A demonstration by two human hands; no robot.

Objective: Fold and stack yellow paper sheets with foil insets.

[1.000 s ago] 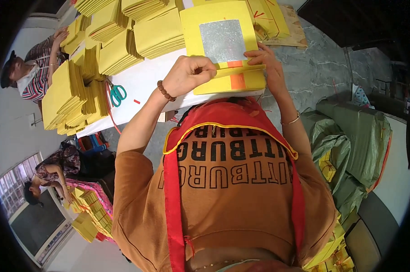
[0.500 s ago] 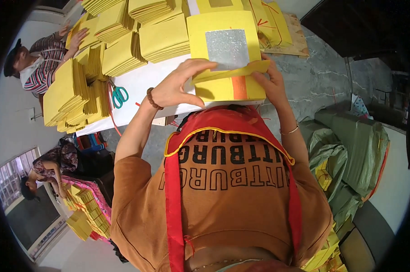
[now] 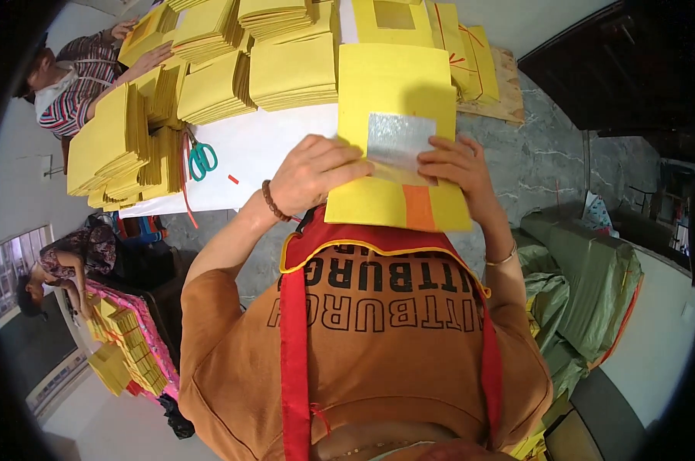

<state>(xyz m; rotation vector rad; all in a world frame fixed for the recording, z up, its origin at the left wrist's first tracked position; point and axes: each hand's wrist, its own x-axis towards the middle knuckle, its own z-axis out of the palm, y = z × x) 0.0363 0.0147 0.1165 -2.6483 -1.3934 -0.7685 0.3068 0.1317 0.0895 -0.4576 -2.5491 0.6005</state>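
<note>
A stack of yellow paper sheets (image 3: 394, 88), each with a silver foil square (image 3: 398, 139) and an orange stripe, lies in front of me at the near edge of a white table (image 3: 263, 146). My left hand (image 3: 314, 174) presses on the left part of the top sheet, its fingers reaching the foil's lower left corner. My right hand (image 3: 455, 164) rests on the sheet's right side with fingertips at the foil's lower right edge. The near part of a sheet looks bent up between both hands.
Several piles of yellow sheets (image 3: 209, 77) cover the far table, with green-handled scissors (image 3: 202, 158) beside them. A person in a striped shirt (image 3: 75, 77) works at the far left. Another person (image 3: 59, 269) bends over stacks at lower left. Green sacks (image 3: 585, 284) lie on the right.
The view has shifted closer to the sheet stack. Both hands have moved from the sheet's near edge up toward the foil square, and the near part of the sheet has been drawn up.
</note>
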